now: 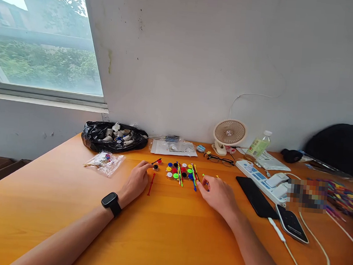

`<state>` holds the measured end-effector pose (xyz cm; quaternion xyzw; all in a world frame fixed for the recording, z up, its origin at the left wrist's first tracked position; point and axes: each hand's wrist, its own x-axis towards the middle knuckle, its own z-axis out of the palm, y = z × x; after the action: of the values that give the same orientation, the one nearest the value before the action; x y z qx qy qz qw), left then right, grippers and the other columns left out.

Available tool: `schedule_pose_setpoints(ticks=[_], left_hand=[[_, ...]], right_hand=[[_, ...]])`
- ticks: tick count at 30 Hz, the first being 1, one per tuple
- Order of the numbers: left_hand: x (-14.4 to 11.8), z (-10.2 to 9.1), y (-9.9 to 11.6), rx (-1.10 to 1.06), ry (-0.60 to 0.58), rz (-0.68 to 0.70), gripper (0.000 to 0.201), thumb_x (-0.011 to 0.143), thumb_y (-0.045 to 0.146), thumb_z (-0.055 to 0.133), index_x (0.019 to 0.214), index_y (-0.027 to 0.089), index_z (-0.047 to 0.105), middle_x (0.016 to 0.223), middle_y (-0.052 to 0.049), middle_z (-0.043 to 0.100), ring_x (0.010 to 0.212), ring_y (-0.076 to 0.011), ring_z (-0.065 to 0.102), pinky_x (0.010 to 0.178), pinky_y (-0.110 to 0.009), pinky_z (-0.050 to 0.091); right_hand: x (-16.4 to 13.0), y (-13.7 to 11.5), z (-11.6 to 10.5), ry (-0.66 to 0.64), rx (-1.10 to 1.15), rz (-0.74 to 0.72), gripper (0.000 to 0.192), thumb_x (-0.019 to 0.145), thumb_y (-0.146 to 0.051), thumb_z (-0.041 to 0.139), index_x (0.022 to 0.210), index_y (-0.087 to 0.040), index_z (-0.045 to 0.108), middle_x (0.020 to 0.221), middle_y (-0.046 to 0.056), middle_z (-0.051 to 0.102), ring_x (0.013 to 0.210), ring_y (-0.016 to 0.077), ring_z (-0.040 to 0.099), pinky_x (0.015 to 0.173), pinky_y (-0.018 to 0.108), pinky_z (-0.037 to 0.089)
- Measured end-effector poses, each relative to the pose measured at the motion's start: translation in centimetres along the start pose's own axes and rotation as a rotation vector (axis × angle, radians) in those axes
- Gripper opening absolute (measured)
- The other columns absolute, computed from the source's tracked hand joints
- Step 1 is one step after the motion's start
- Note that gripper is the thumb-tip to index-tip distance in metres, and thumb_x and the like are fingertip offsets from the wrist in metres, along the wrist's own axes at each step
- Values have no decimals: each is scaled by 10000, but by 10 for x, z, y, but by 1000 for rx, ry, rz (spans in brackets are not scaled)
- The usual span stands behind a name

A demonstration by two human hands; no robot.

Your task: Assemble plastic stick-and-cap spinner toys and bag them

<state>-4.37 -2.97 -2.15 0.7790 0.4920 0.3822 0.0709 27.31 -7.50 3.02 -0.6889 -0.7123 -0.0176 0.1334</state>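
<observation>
My left hand (137,181) lies on the orange table (161,234), a black watch on its wrist. Its fingertips touch a small black disc (155,167), beside a red stick (151,184) that lies along the hand. My right hand (218,194) rests to the right, its fingertips at a blue stick (194,184) and a green stick near the edge of the pile. Between the hands sits a cluster of small coloured discs and thin plastic sticks (181,171). Whether either hand pinches a piece is hard to tell.
A black bag of small white parts (114,137) and a clear packet (105,162) lie at the back left. A small fan (229,134), glasses (219,159), a bottle (258,145), a power strip (260,178), two phones (255,196) and cables crowd the right side.
</observation>
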Motion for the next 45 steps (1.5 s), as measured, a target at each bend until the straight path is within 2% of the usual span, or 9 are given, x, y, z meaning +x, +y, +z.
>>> schedule_pose_setpoints(ticks=[4, 8, 18, 22, 25, 30, 35, 39, 45], left_hand=[[1, 8, -5, 29, 2, 23, 416, 979, 197, 464, 1362, 178, 627, 1406, -139, 634, 1269, -277, 633, 1100, -435, 511], [0, 9, 0, 57, -128, 82, 491, 1016, 345, 502, 1484, 201, 542, 1550, -126, 539, 1425, -301, 513, 1187, -485, 428], [7, 1, 2, -68, -12, 5, 287, 1016, 248, 492, 1126, 181, 750, 1172, -117, 762, 1070, -260, 723, 973, -405, 582], [-3, -2, 24, -186, 70, 103, 264, 1034, 264, 522, 1171, 216, 743, 1227, -111, 741, 1114, -245, 712, 995, -402, 581], [-16, -1, 48, -263, -47, 273, 278, 1048, 248, 525, 1239, 243, 727, 1246, -104, 737, 1129, -226, 705, 985, -372, 588], [-28, -1, 70, -297, -186, 445, 333, 1055, 192, 509, 1335, 250, 678, 1254, -99, 742, 1124, -221, 698, 1004, -387, 572], [-26, -2, 63, -304, -164, 441, 336, 1047, 167, 518, 1326, 255, 683, 1273, -93, 739, 1144, -224, 687, 1011, -402, 564], [-29, -3, 65, -344, -196, 428, 347, 1049, 180, 513, 1347, 268, 665, 1272, -97, 733, 1159, -232, 681, 1009, -400, 563], [-31, -1, 71, -515, -65, 76, 478, 1026, 290, 589, 1491, 308, 478, 1265, -77, 726, 1092, -200, 712, 988, -365, 579]], right_hand=[[-1, -1, 2, 2, -2, -17, 296, 977, -448, 577, 807, -219, 658, 705, 33, 685, 619, 175, 583, 567, 288, 188], [-1, -3, 5, 12, -4, -46, 284, 981, -440, 577, 824, -218, 659, 722, 33, 694, 621, 172, 587, 572, 289, 195], [-3, -4, 3, 35, 81, -67, 262, 978, -425, 573, 838, -222, 660, 687, 14, 643, 616, 172, 566, 572, 283, 240], [-6, -15, 3, 11, 530, -153, 271, 985, -465, 565, 1091, -227, 640, 705, -16, 569, 620, 160, 528, 587, 268, 347], [-10, -28, 5, -128, 1020, -223, 443, 981, -531, 585, 1304, -233, 535, 829, -9, 569, 692, 148, 546, 624, 255, 438], [-16, -43, 10, -319, 1250, -242, 358, 944, -546, 659, 955, -189, 641, 785, -5, 575, 659, 125, 555, 622, 256, 468], [-15, -43, 15, -195, 1312, -121, 396, 914, -554, 701, 1100, -222, 594, 788, -27, 600, 623, 115, 555, 587, 247, 462], [-13, -42, 13, -277, 1370, -105, 401, 850, -552, 770, 905, -179, 633, 780, 5, 640, 618, 119, 572, 589, 262, 480], [-11, -38, 2, -170, 1583, 7, 340, 792, -460, 841, 913, -184, 685, 792, 13, 648, 669, 122, 576, 628, 259, 492]])
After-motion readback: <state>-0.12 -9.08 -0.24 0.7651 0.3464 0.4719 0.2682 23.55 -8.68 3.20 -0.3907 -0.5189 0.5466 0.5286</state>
